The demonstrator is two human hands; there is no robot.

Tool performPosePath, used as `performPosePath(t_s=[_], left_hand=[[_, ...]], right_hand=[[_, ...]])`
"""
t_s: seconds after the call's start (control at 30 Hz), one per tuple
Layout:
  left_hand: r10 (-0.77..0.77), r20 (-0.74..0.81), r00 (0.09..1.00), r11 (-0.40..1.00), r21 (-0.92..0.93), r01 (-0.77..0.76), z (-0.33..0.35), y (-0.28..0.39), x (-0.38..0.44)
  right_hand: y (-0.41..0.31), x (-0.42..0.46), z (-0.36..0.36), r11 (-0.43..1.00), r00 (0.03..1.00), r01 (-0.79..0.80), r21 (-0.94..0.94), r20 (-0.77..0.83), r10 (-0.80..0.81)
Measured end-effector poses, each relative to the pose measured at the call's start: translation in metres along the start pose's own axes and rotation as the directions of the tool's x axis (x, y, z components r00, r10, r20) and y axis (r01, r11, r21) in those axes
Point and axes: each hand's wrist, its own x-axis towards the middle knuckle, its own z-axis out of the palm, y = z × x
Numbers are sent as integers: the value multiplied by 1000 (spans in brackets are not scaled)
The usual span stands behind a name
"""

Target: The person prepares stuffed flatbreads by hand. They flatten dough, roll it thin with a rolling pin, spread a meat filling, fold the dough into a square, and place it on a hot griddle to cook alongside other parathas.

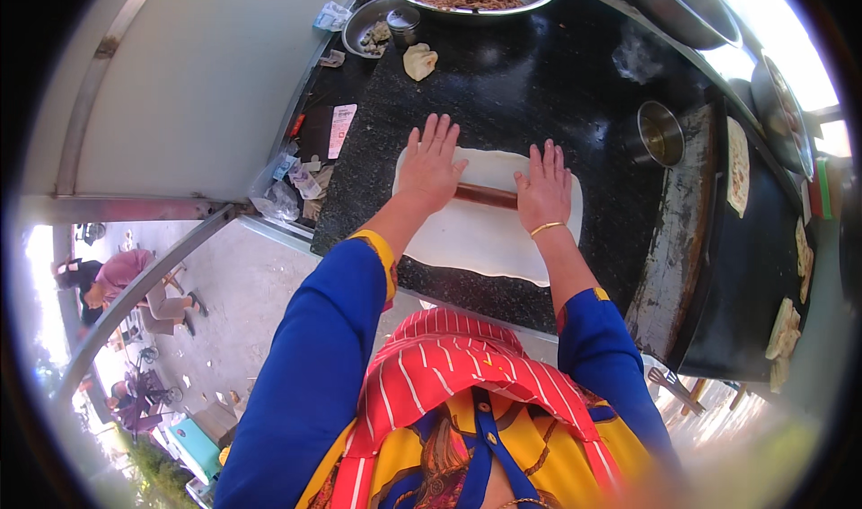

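A wide, thin sheet of dough [481, 236] lies on a black speckled stone worktop [377, 139]. Across its upper part runs a brown wooden rolling pin [486, 196]. My left hand [432, 165] lies flat over the pin's left end, fingers stretched forward. My right hand [544, 189], with a gold bangle at the wrist, rests over the right end in the same way. Both palms press on the pin rather than grasp it. The pin's two ends are hidden under the hands. A small lump of dough [420, 62] sits farther back on the worktop.
Behind stand a large metal bowl of minced filling [465, 9], a smaller bowl [357, 34] and a shaker [403, 25]. To the right are a metal cup of oil [658, 135] and a dark griddle [734, 273] with flatbreads [737, 165]. Banknotes and plastic lie left. People sit beyond the stall.
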Motion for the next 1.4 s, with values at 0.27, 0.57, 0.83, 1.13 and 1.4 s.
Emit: performPosePath(t_s=[0.27,0.57,0.83,1.13,1.4], left_hand=[[70,103,992,992,-108,-59,-4,9,-78],[223,150,963,908,-390,-149,-24,18,-172],[-156,-50,986,834,-542,105,-72,-39,-175],[-325,-80,942,905,-316,286,-48,-88,-189],[-319,-47,947,937,-165,308,-42,-110,-155]], right_hand=[[-4,-77,4,998,991,40,-56,133,-32],[-2,-170,-25,980,976,189,57,97,-194],[53,-133,-15,990,980,-15,143,-197,44],[12,-69,-3,992,994,98,-78,-45,-102],[7,-4,-11,997,985,-10,82,172,-4]])
